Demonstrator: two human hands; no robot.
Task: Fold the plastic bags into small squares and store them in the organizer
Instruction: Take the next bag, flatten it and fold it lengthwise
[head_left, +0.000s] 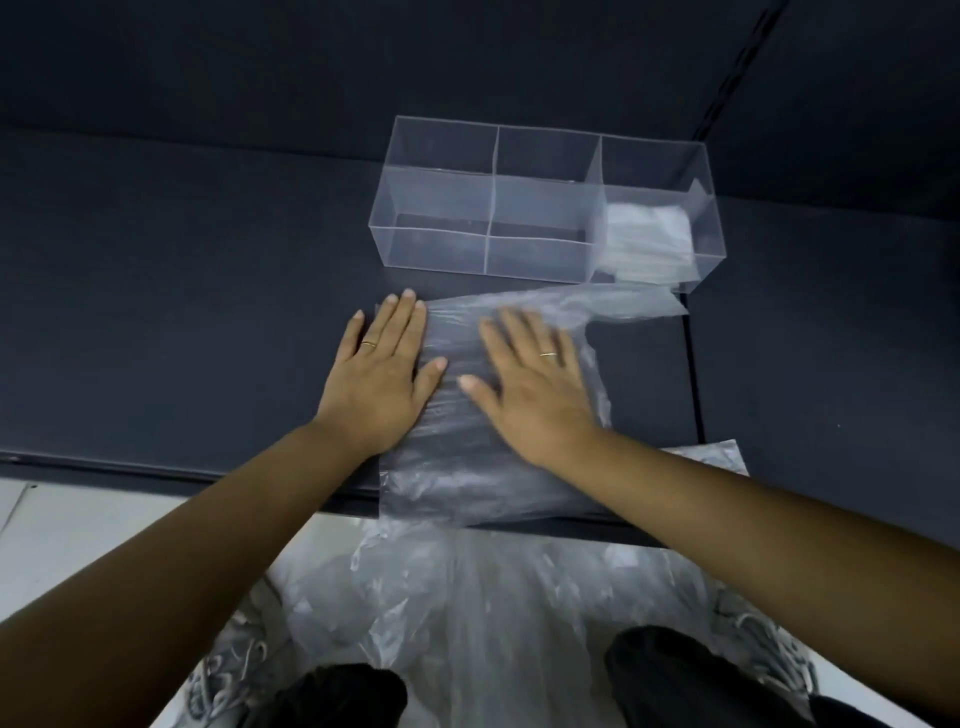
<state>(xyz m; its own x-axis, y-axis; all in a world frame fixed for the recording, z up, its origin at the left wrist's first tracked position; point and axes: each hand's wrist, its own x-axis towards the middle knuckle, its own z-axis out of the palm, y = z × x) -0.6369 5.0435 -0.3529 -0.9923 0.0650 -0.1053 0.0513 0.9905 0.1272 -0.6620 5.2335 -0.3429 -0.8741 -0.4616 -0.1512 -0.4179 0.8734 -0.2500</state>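
centre: I press left hand, right hand flat on bag | fingers straight, gripping nothing | upper right: organizer, folded bags in right compartment

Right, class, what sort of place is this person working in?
Probably a room at home: the work surface looks like a dark cushioned sofa seat, with pale floor tiles beside it and a clear compartment organizer on top.

A dark navy cushioned seat fills the scene, its backrest rising at the far side; pale tiled floor shows near left.
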